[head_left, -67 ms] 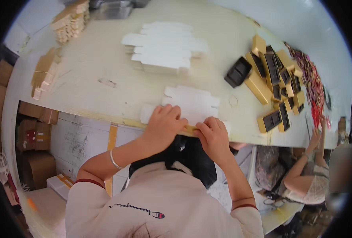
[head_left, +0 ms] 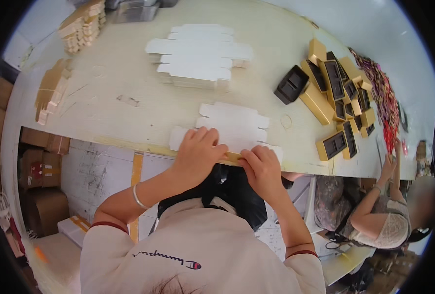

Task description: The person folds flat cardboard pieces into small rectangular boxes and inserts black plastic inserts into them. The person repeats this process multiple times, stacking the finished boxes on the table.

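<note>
A flat cardboard box blank (head_left: 232, 121) lies white side up at the table's near edge, its notched flaps spread out. Along its near side a narrow gold strip (head_left: 233, 157) is folded up, showing the outer face. My left hand (head_left: 198, 151) pinches this strip from the left, fingers curled over the white board. On the strip's right end, my right hand (head_left: 262, 166) grips with thumb and bent fingers. Beyond the blank sits a stack of similar white blanks (head_left: 198, 54).
Gold boxes (head_left: 317, 105) with black inserts are heaped at the right, beside a black tray (head_left: 292, 84). Bundled gold blanks (head_left: 53, 90) lie at the left. Clear plastic containers (head_left: 135, 12) stand at the back. A co-worker (head_left: 374, 220) sits at the right, handling red strands (head_left: 390, 139).
The whole view has shifted slightly. Both hands keep their hold on the folded strip, with hardly any movement relative to the blank.
</note>
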A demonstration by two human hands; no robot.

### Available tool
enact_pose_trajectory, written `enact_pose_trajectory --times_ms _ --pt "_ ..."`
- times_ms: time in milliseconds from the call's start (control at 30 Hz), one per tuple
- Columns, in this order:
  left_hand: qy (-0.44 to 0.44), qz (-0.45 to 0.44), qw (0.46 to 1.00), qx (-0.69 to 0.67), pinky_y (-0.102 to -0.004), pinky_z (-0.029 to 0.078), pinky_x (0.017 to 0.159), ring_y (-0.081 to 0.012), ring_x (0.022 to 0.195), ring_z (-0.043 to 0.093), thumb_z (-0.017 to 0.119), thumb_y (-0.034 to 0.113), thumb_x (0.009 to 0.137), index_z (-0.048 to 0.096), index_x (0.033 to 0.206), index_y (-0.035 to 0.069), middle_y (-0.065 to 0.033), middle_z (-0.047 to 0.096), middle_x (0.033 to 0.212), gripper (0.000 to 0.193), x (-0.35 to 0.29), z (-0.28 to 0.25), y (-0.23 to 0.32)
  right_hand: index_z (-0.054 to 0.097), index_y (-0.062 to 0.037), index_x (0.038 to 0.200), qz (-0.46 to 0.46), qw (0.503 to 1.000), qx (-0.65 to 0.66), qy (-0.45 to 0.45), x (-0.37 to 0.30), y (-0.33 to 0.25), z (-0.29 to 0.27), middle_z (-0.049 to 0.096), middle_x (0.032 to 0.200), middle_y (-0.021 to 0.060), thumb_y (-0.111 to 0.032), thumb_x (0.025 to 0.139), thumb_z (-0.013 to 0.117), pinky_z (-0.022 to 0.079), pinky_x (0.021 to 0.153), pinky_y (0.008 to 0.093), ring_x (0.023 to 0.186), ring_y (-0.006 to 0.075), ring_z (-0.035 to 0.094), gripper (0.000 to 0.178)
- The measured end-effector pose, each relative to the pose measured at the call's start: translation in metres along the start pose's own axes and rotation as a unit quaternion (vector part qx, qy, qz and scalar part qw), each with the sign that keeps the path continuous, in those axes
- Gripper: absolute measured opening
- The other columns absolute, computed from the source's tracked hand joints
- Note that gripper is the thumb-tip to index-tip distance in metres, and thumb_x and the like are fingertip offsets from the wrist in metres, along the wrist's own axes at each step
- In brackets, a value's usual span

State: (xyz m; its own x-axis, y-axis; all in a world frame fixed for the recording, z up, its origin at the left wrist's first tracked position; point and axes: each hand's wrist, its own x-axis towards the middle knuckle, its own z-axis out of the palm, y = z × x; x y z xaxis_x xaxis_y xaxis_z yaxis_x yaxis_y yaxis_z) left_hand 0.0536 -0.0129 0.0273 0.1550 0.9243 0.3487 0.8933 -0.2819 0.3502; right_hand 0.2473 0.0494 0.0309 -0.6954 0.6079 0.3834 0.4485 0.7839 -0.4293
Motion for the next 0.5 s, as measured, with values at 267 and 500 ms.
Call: enact_pose_trajectory --times_ms 267,500 --pt "0.026 -0.011 0.998 -0.059 -0.0367 0.049 0.081 -0.0282 0.100 0.054 0.079 0.016 0.064 0.061 0.109 0.006 -0.0099 0.053 0.114 0.049 -0.016 0.004 0.030 0.061 -0.0035 0.100 0.134 0.970 0.201 -0.013 -0.009 -0.021 0.018 0.057 0.075 0.0119 -0.001 0.077 0.067 0.046 0.058 0.0360 0.065 0.0288 0.058 0.024" --pt "-0.016 0.045 0.994 -0.103 -0.0374 0.048 0.081 -0.0298 0.098 0.052 0.080 0.030 0.065 0.060 0.099 0.007 -0.0097 0.052 0.114 0.047 -0.013 -0.004 -0.001 0.059 -0.0045 0.121 -0.015 0.991 0.093 -0.096 -0.045 0.006 -0.030 0.052 0.130 0.0146 0.005 0.069 0.064 0.037 0.101 0.0455 0.121 0.0347 0.048 0.053"
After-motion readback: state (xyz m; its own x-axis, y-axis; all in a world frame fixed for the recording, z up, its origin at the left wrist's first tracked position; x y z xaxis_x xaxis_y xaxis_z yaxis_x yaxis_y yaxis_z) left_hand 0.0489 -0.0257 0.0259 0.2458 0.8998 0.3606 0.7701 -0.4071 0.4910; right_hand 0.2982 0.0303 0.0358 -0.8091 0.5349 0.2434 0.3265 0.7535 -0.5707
